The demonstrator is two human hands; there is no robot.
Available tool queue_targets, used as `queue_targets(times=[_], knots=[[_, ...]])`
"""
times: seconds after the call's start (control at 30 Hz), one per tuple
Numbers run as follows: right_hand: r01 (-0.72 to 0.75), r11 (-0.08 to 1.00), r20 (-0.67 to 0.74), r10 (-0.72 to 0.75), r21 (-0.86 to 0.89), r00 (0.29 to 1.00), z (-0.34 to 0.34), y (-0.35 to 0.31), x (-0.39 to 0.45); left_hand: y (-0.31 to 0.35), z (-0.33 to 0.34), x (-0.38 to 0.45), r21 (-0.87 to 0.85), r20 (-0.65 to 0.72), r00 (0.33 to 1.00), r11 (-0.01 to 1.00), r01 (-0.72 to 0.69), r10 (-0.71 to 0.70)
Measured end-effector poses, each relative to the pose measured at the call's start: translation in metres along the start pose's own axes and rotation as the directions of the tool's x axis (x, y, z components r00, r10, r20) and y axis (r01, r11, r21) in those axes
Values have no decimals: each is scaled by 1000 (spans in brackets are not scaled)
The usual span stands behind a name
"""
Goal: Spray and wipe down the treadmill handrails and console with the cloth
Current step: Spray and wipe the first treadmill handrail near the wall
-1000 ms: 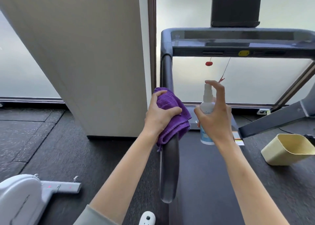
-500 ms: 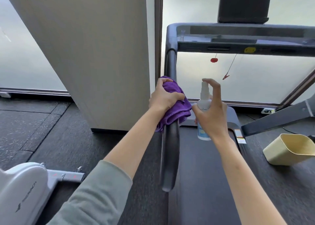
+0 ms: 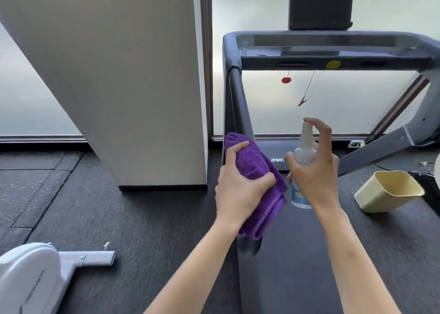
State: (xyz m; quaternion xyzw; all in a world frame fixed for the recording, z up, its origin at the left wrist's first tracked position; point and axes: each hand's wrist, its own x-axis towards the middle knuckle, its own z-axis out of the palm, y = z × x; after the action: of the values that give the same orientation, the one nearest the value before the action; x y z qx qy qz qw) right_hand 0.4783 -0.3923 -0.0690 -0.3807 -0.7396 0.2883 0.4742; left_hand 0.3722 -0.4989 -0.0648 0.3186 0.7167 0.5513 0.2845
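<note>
Centre frame, my left hand (image 3: 240, 190) grips soft purple cloth (image 3: 258, 178) round the slick handrail (image 3: 238, 99); right hand (image 3: 314, 170) holds the light spray bottle (image 3: 301, 170) mid-body, forefinger on the nozzle.

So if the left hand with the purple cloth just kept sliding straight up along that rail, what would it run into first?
Probably the console. The left hand grips the purple cloth around the left handrail, which looks bare up to the console's corner, though depth is hard to judge.

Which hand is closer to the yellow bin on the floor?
The right hand. It grips the spray bottle just left of the bin. The left hand is farther left, holding the purple cloth on the handrail.
</note>
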Motion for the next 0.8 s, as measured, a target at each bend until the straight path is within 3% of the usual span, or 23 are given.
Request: queue_targets(times=[0.1,0.2,0.3,0.37,0.67,0.8], knots=[[-7,1000,-3,7,1,1000,-3,2,-6,-1,-1,-11,-39,21,1000,999,4,-4],[6,1000,3,-6,-16,1000,1,5,-2,1,-2,11,-185,68,993,977,110,-99],[23,999,-11,-23,-31,1000,5,7,11,3,-1,38,-429,155,966,867,253,-205],[28,999,-11,-29,-31,1000,8,6,20,4,-1,53,-503,185,956,813,293,-229],[110,994,75,-109,-5,991,24,25,64,12,5,121,-561,150,953,772,300,-261],[48,998,114,-51,29,992,33,38,84,14,7,157,-595,177,946,736,323,-271]])
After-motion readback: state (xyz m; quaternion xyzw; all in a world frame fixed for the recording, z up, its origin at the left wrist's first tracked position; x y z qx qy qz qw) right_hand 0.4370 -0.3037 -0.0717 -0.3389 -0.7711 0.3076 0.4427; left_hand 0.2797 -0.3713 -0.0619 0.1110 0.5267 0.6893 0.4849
